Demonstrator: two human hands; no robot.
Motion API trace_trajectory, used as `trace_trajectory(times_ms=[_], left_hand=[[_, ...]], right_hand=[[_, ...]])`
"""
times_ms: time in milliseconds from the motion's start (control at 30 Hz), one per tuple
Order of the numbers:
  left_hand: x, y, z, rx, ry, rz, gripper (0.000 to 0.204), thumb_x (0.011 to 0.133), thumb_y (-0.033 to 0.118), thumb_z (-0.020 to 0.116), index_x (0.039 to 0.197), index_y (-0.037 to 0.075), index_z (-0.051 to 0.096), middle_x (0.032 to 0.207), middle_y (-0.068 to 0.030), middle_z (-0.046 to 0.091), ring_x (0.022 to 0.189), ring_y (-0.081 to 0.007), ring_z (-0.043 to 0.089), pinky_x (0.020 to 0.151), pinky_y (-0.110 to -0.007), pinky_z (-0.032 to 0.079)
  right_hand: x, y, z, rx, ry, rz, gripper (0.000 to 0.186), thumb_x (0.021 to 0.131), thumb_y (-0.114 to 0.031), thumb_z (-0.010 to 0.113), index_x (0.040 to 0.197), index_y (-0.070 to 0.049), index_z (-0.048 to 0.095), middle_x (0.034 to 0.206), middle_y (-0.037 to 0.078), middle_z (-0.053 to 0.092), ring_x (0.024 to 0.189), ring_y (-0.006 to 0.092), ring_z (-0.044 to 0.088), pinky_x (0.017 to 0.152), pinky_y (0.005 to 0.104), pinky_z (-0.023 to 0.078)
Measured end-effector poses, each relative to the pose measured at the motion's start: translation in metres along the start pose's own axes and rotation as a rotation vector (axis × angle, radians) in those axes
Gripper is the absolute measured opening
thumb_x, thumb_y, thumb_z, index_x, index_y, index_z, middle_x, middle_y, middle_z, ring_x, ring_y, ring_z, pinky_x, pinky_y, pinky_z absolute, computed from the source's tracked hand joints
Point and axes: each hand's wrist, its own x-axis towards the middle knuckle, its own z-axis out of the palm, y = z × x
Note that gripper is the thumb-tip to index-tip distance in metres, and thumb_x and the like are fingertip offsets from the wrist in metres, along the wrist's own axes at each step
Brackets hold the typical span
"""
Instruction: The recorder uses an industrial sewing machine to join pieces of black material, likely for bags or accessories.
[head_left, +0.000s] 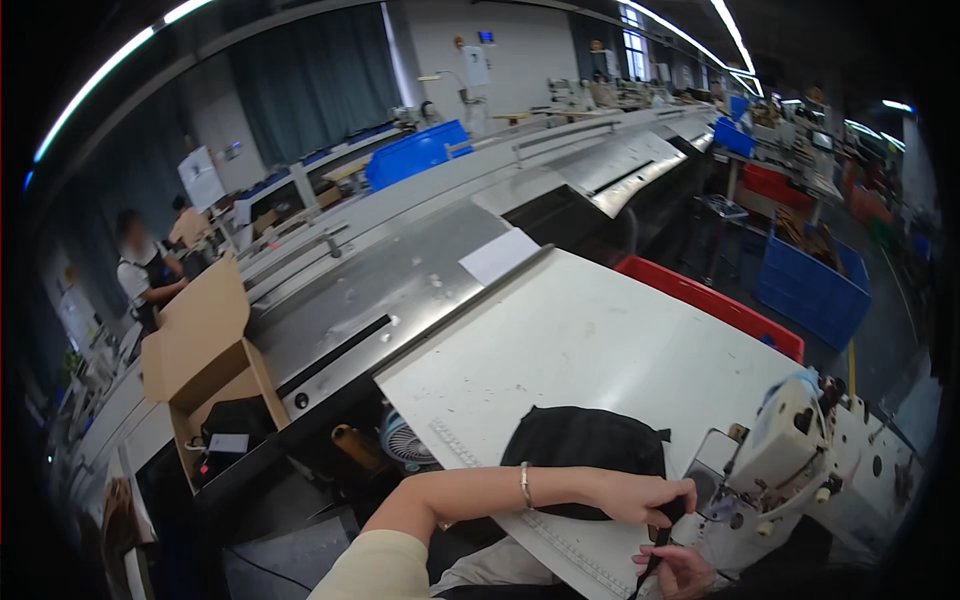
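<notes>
Pale yellow sleeve cloth (pixel 375 568) is seen at the bottom edge, and from it a bare forearm is stretched rightward to the left hand (pixel 640 495), by whose thumb and fingers a narrow black strip (pixel 656 562) appears pinched. Below that hand, at lower right, the strip is set with its long axis steep, its lower end pointed down-left across the curled fingers of the right hand (pixel 685 573), whose grip cannot be told; beyond, a black fabric piece (pixel 580 440) is laid on the white table (pixel 600 330), beside the sewing machine (pixel 790 440).
</notes>
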Motion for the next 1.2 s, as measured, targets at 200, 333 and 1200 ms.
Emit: trace_trajectory(times_ms=[200, 333, 1200], left_hand=[[-0.001, 0.003, 0.002, -0.042, 0.05, -0.032, 0.02, 0.082, -0.004, 0.057, 0.101, -0.003, 0.048, 0.08, -0.0159, 0.054, 0.086, -0.03, 0.059, 0.072, -0.038, 0.046], [0.022, -0.016, 0.018, 0.162, 0.224, 0.057, 0.02, 0.078, -0.001, 0.062, 0.095, 0.001, 0.053, 0.096, -0.0133, 0.053, 0.096, -0.033, 0.051, 0.087, -0.04, 0.037], [0.102, -0.068, -0.023, 0.355, 0.324, 0.323, 0.052, 0.073, 0.026, 0.069, 0.116, 0.001, 0.054, 0.112, -0.017, 0.058, 0.113, -0.0356, 0.046, 0.093, -0.049, 0.027]], right_hand=[[-0.003, -0.001, -0.021, -1.149, -0.154, -0.609, 0.025, 0.082, -0.004, 0.057, 0.105, 0.003, 0.063, 0.096, 0.016, 0.061, 0.084, 0.0247, 0.061, 0.075, 0.0327, 0.051], [0.017, -0.025, -0.006, -1.56, -0.022, -1.015, 0.016, 0.076, -0.009, 0.061, 0.087, 0.0, 0.067, 0.089, 0.015, 0.06, 0.082, 0.0268, 0.059, 0.065, 0.038, 0.049], [0.014, 0.019, -0.049, -0.378, 0.062, -0.239, 0.033, 0.092, -0.007, 0.051, 0.124, -0.002, 0.053, 0.125, 0.006, 0.057, 0.105, 0.019, 0.061, 0.097, 0.0331, 0.045]])
